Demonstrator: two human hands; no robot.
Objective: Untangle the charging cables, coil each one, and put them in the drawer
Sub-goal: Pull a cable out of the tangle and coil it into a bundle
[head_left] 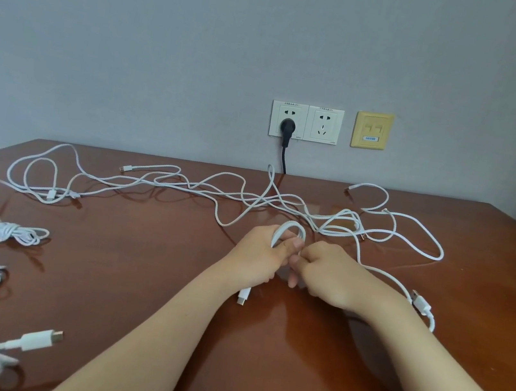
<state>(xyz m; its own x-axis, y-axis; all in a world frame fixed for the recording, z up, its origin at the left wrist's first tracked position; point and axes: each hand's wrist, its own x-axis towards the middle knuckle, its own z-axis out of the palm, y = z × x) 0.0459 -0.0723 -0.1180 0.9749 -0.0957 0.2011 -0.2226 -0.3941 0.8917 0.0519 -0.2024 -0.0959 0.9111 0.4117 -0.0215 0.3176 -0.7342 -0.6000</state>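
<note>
Cable (290, 231) I'm coiling is sitting mid-table (152, 280): white, looped up over my left hand (258, 258), which is gripping the loop with the thumb on top, one plug end (243, 295) hanging out below the palm. My right hand (328, 274) is pinching the same cable just beside the left thumb, and a USB plug (420, 302) is lying by that wrist. Loose tangle (216, 192) is sprawling along the far edge below the wall sockets (306, 122); coiled bundles (14, 232) are lying at the left.

Left hand (258, 256) and right hand (327, 274) grip white cable loop (290, 231); tangled cables (216, 192) behind on table (135, 277).
</note>
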